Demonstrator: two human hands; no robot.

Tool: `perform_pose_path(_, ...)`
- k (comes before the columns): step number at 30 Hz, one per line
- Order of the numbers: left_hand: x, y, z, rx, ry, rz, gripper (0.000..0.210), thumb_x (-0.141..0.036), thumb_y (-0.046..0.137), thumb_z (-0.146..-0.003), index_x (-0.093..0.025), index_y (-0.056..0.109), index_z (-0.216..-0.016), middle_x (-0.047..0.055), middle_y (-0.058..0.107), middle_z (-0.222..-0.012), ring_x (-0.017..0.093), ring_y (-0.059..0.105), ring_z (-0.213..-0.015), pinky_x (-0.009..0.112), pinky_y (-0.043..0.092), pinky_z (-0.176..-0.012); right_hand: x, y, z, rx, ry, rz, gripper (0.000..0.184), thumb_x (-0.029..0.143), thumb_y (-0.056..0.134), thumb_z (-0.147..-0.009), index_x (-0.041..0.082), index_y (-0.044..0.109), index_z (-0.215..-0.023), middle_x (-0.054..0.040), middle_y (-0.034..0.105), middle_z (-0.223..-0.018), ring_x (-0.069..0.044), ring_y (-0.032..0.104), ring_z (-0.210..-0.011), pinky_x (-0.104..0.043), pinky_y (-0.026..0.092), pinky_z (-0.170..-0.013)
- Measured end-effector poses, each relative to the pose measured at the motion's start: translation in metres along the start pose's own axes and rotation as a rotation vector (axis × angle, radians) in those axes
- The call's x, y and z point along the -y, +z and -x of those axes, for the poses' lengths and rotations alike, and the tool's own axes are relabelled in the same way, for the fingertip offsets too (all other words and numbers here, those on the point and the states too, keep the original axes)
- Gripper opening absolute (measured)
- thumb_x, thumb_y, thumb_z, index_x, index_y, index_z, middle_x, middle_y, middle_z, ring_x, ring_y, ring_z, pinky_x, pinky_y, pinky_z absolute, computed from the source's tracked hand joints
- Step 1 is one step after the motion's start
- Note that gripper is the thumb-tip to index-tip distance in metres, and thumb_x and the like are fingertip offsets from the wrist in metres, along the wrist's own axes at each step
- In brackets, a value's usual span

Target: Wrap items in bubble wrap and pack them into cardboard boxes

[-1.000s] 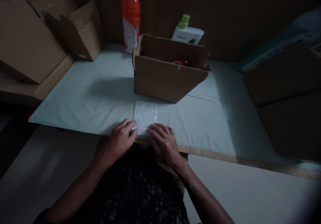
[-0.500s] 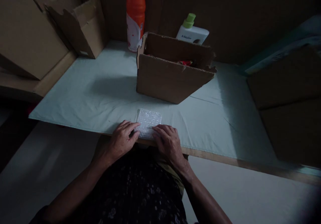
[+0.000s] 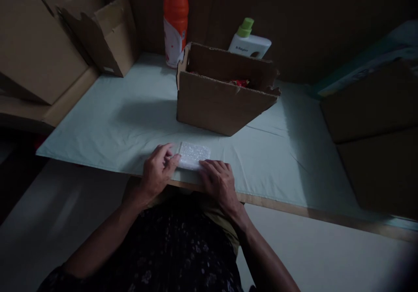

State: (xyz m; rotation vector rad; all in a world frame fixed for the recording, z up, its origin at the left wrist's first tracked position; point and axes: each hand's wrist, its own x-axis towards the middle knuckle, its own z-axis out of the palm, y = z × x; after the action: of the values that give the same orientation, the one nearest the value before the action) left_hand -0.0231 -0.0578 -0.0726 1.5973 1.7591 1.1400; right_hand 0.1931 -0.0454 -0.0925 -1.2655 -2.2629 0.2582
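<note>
A small folded piece of clear bubble wrap (image 3: pixel 195 153) lies near the front edge of the cloth-covered table, with both hands at it. My left hand (image 3: pixel 157 169) grips its left front corner, thumb against the edge and fingers curled beside it. From the other side, my right hand (image 3: pixel 219 178) holds the right front edge under bent fingertips; its thumb is mostly hidden.
Just behind stands an open-topped cardboard box (image 3: pixel 218 104) with something red inside. Past it are an orange-red bottle (image 3: pixel 176 13) and a white bottle (image 3: pixel 250 45) with a green cap. Cardboard boxes (image 3: pixel 39 43) stand left, and more cardboard (image 3: pixel 375 122) lies right.
The front part of the bubble wrap is folded over, making the piece shorter and its front edge farther from the table edge. My left fingers have lifted and curled.
</note>
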Motion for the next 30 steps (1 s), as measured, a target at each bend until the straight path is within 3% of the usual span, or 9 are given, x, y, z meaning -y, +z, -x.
perform_pose_path(3,-0.005,-0.005,0.017,0.004,-0.258,0.343,0.04,-0.044,0.062,-0.089,-0.016,0.065,-0.118,0.007,0.07,-0.098,0.017,0.066,-0.082,0.029,0.054,-0.074,0.0,0.001,-0.004,-0.034,0.116,-0.174,0.021,0.028,0.056,-0.098,0.022,0.071,-0.11,-0.0079,0.077,-0.097,-0.024,0.068,-0.086,-0.039,0.05,-0.078)
perform_pose_path(6,-0.015,-0.001,0.033,0.183,-0.452,0.719,0.049,-0.041,0.069,-0.083,-0.015,0.062,-0.124,0.011,0.071,-0.115,0.023,0.068,-0.1,0.034,0.056,-0.085,0.008,-0.004,-0.001,-0.01,0.228,-0.406,0.023,0.031,0.056,-0.097,0.021,0.071,-0.111,-0.0068,0.077,-0.1,-0.023,0.07,-0.087,-0.036,0.054,-0.078)
perform_pose_path(8,-0.023,0.007,0.04,0.227,-0.5,0.89,0.05,-0.036,0.072,-0.079,-0.016,0.062,-0.124,0.011,0.07,-0.121,0.026,0.065,-0.113,0.038,0.053,-0.096,0.016,-0.008,0.002,0.019,0.294,-0.527,0.024,0.034,0.056,-0.096,0.021,0.072,-0.11,-0.0061,0.077,-0.1,-0.022,0.07,-0.087,-0.034,0.056,-0.077)
perform_pose_path(13,-0.035,0.022,0.045,0.099,-0.595,1.178,0.043,-0.023,0.075,-0.073,-0.02,0.064,-0.114,0.004,0.071,-0.115,0.025,0.06,-0.121,0.041,0.043,-0.11,0.027,-0.014,0.008,-0.019,0.378,-0.684,0.022,0.036,0.057,-0.095,0.021,0.07,-0.105,-0.0042,0.075,-0.095,-0.019,0.069,-0.085,-0.03,0.055,-0.076)
perform_pose_path(18,-0.04,0.026,0.052,0.279,-0.59,1.383,0.033,-0.019,0.07,-0.075,-0.018,0.069,-0.108,0.006,0.07,-0.118,0.027,0.057,-0.126,0.043,0.041,-0.112,0.032,-0.014,0.013,-0.011,0.395,-0.752,0.019,0.036,0.058,-0.095,0.021,0.067,-0.104,-0.0027,0.072,-0.094,-0.017,0.067,-0.084,-0.027,0.053,-0.077)
perform_pose_path(25,-0.044,0.031,0.057,0.137,-0.48,1.336,0.042,-0.019,0.075,-0.074,-0.02,0.07,-0.115,0.005,0.072,-0.118,0.026,0.061,-0.12,0.041,0.041,-0.11,0.043,-0.024,0.015,-0.005,0.354,-0.673,0.015,0.034,0.06,-0.094,0.023,0.067,-0.101,-0.002,0.072,-0.092,-0.017,0.065,-0.085,-0.029,0.05,-0.079)
perform_pose_path(30,-0.042,0.033,0.059,0.159,-0.463,1.359,0.042,-0.022,0.077,-0.073,-0.02,0.072,-0.115,0.006,0.074,-0.116,0.026,0.063,-0.118,0.041,0.042,-0.108,0.043,-0.025,0.013,0.048,0.362,-0.912,0.013,0.034,0.063,-0.094,0.022,0.063,-0.096,-0.0032,0.073,-0.103,-0.017,0.067,-0.092,-0.027,0.05,-0.079)
